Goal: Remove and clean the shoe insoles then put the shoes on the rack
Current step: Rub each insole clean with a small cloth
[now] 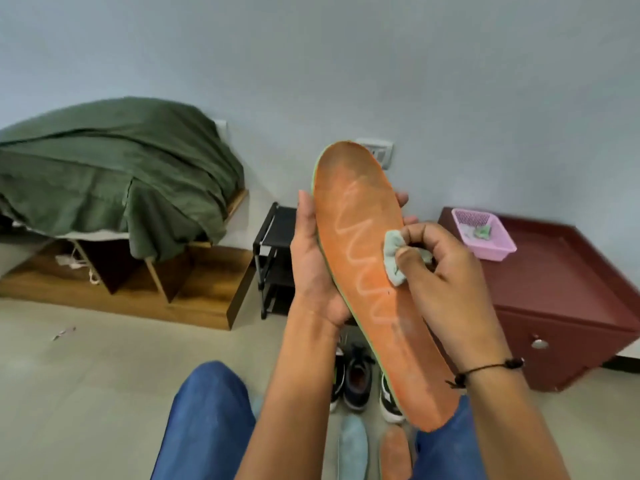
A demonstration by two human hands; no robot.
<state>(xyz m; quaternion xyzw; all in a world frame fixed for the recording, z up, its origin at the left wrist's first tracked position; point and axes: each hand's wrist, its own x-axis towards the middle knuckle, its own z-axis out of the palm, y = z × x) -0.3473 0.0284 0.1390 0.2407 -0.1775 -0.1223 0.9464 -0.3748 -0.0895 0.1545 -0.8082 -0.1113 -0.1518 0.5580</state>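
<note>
My left hand (pixel 311 271) holds a long orange insole (pixel 363 244) from behind, with its toe end tilted up toward the wall. My right hand (pixel 440 268) pinches a small pale green cloth (pixel 393 258) and presses it against the middle of the insole's face. A pale zigzag mark runs down the insole. On the floor below, dark shoes (pixel 356 379) with white soles stand side by side. Nearer to me lie two more insoles, one light blue (pixel 351 448) and one orange (pixel 394 452).
A black shoe rack (pixel 273 251) stands against the wall behind my left hand. A maroon cabinet (pixel 561 299) at the right carries a pink basket (pixel 485 233). At the left a green sheet (pixel 110 168) covers a wooden bed. My blue-jeaned knees are at the bottom.
</note>
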